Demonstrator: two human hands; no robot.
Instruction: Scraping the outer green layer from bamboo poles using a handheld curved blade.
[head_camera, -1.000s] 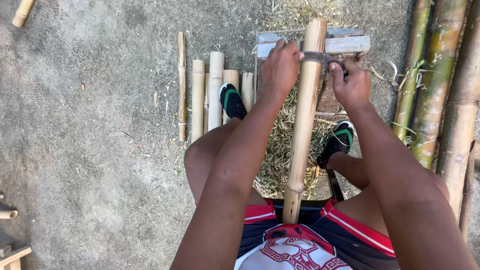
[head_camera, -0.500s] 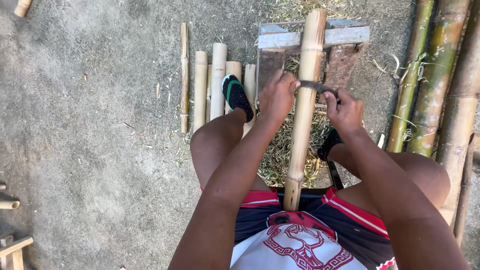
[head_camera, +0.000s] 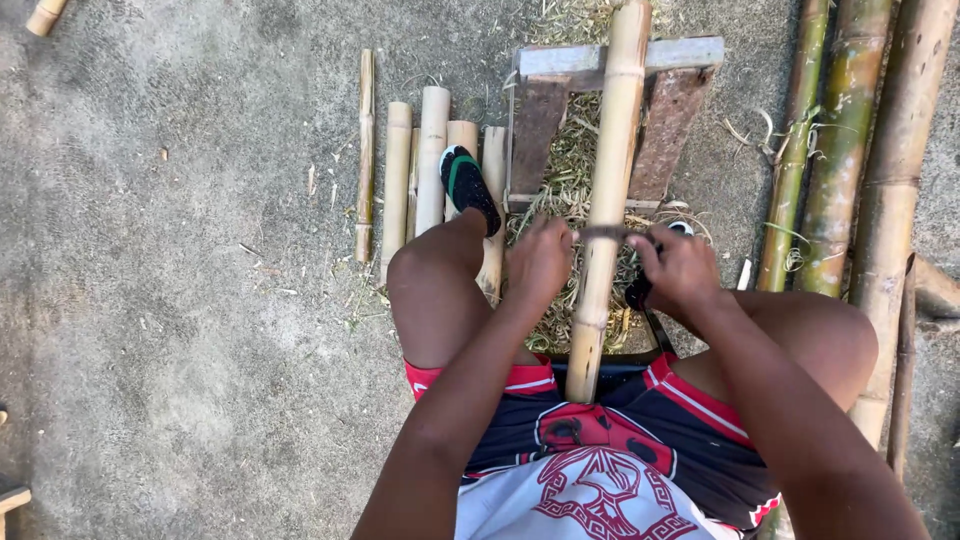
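A pale bamboo pole (head_camera: 612, 160) runs from my lap up over a small wooden stand (head_camera: 560, 62). A flat metal blade (head_camera: 603, 233) lies across the pole about midway. My left hand (head_camera: 540, 262) grips the blade's left end. My right hand (head_camera: 678, 266) grips its right end. Both fists sit tight against the pole, one on each side. My legs straddle the pole, with a black and green sandal (head_camera: 468, 185) on my left foot.
Several cut bamboo pieces (head_camera: 420, 160) lie side by side on the concrete left of the stand. Long greenish bamboo poles (head_camera: 850, 150) lie along the right edge. Bamboo shavings (head_camera: 572, 150) are heaped under the stand. A short bamboo stub (head_camera: 45, 15) lies top left.
Both hands, with the blade, have slid down the pole toward my body, from near the stand's crossbar to the pole's middle.
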